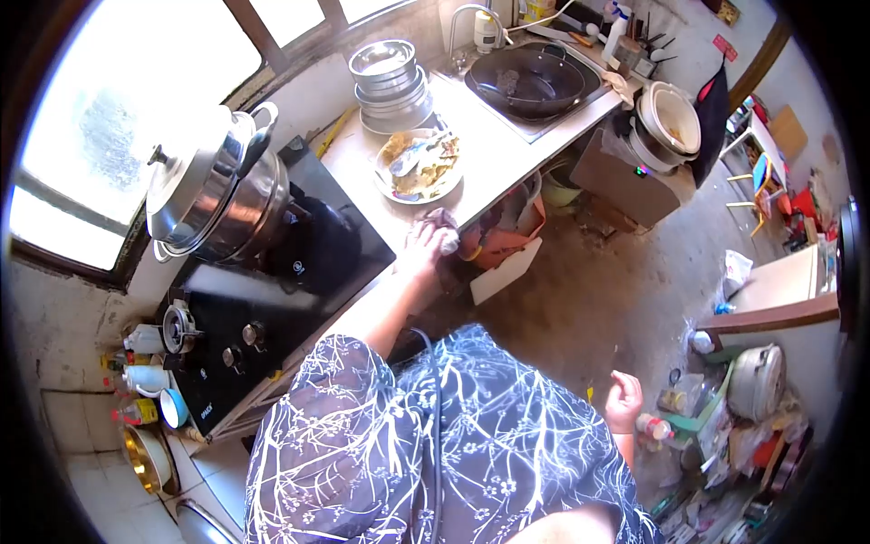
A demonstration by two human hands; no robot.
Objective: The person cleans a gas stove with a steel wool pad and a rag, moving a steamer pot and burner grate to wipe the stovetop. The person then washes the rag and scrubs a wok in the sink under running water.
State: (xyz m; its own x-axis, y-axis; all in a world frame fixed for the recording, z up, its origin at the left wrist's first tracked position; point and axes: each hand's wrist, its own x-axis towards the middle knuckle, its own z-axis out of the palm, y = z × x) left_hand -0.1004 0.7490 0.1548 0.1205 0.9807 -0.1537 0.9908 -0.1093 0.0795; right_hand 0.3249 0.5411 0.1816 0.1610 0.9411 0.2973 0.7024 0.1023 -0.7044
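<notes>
At the front edge of the white counter (342, 163), my left hand (422, 247) is closed on a crumpled cloth (443, 228). Just behind the cloth stands a plate (437, 192) with food scraps and what looks like crumpled plastic on it. My right hand (623, 402) hangs low at my side over the floor, its fingers curled; whether anything is in them is too small to make out.
A large steel pot (217, 195) stands on the black gas stove (272, 308) at the left. Stacked steel bowls (391, 86) are behind the plate. A black wok (528, 82) sits at the sink. An orange-red bin (498, 240) is under the counter.
</notes>
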